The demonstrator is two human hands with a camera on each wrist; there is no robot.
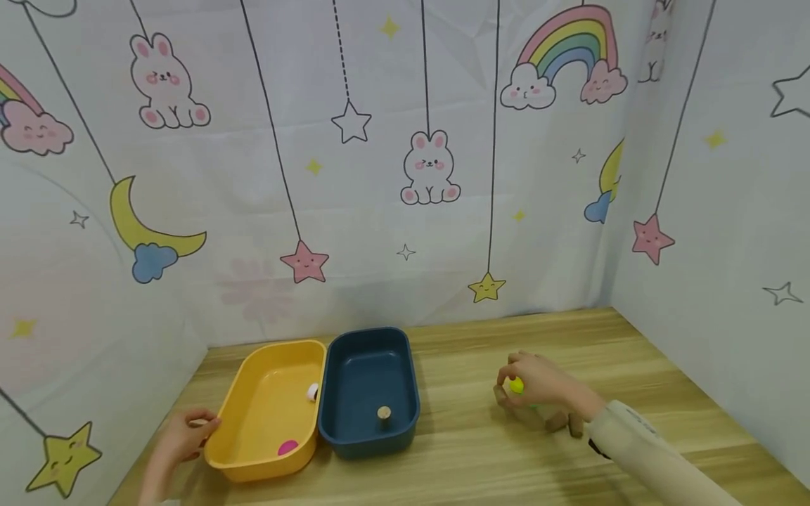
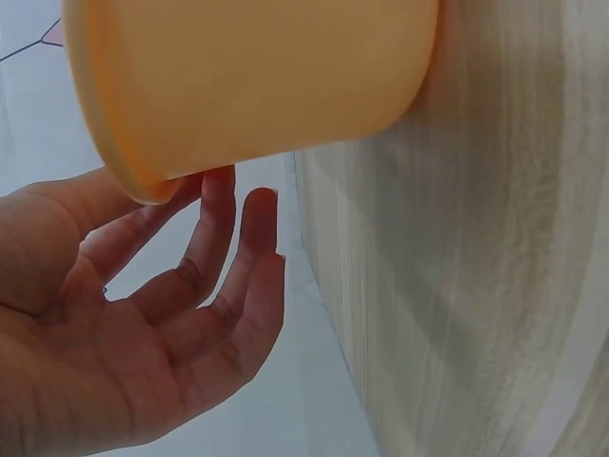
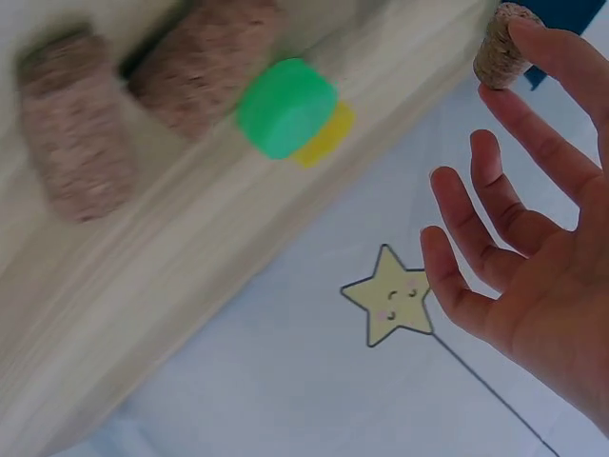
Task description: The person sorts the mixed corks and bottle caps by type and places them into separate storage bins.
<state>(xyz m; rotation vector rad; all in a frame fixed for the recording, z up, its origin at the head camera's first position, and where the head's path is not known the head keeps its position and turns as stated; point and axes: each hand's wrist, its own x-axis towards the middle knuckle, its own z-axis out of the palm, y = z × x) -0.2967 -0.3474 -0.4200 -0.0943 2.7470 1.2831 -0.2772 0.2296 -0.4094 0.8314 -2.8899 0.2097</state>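
My right hand (image 1: 541,383) pinches a cork (image 3: 501,46) between thumb and index finger, the other fingers spread loosely. Beside that hand lie a green bottle cap (image 3: 287,108) and a yellow one (image 3: 328,133). Two more corks (image 1: 557,422) lie near the wrist; the right wrist view shows them up close. At the left, my left hand (image 1: 183,437) grips the rim of a yellow bin (image 1: 218,457), with its other fingers loosely bent below the rim. The bin holds a pink cap (image 1: 287,447) and a white, dark-edged piece (image 1: 313,392).
A dark blue bin (image 1: 369,448) stands right against the yellow one, with a cork (image 1: 383,414) inside. The wood-grain table (image 1: 468,450) meets a printed cloth backdrop (image 1: 367,211) at the back and both sides.
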